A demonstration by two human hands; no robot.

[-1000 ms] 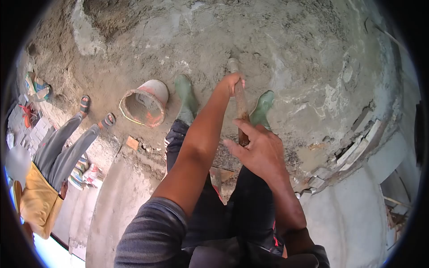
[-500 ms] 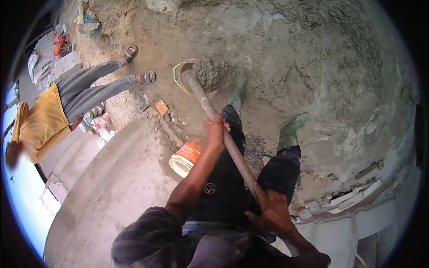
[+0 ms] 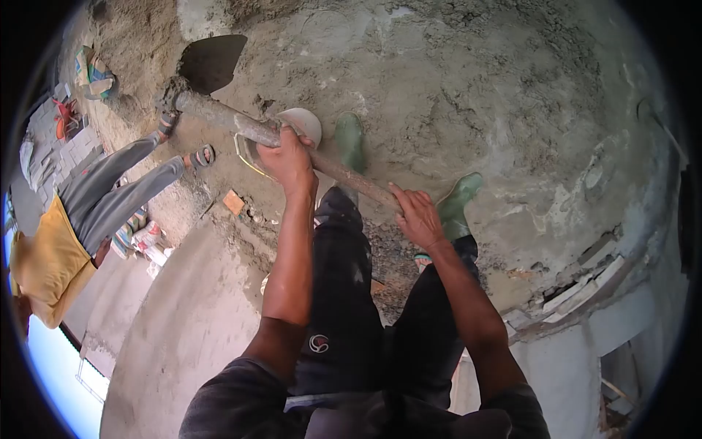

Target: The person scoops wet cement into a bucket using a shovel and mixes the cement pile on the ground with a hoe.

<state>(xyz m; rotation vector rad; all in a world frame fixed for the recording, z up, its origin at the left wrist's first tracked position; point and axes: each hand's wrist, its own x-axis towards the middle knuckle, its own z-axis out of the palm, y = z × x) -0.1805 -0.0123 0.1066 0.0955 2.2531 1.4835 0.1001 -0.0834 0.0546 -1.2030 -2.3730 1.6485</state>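
Note:
My left hand [image 3: 289, 159] is wrapped around the middle of the long wooden handle [image 3: 227, 117] of a hoe. Farther back, my right hand [image 3: 418, 217] grips the same handle near its end. The hoe's broad dark blade [image 3: 213, 63] is raised at the upper left, with wet mortar stuck around its socket. Beneath the handle, beside my left hand, is a pale bucket [image 3: 301, 124], partly covered by the handle and hand. Wet grey mortar [image 3: 439, 95] spreads across the ground ahead of my green boots [image 3: 350, 143].
A person in a yellow top [image 3: 55, 260] and sandals stands at the left, one foot close to the hoe head. A brick piece [image 3: 233, 202], patterned sacks [image 3: 135, 233] and a red object [image 3: 66, 119] lie on that side. Broken slabs [image 3: 585, 293] edge the right.
The hoe has come up and swung left, its blade now showing clear of the mortar. Both my hands have moved forward with the handle. My left arm now mostly covers the orange bucket.

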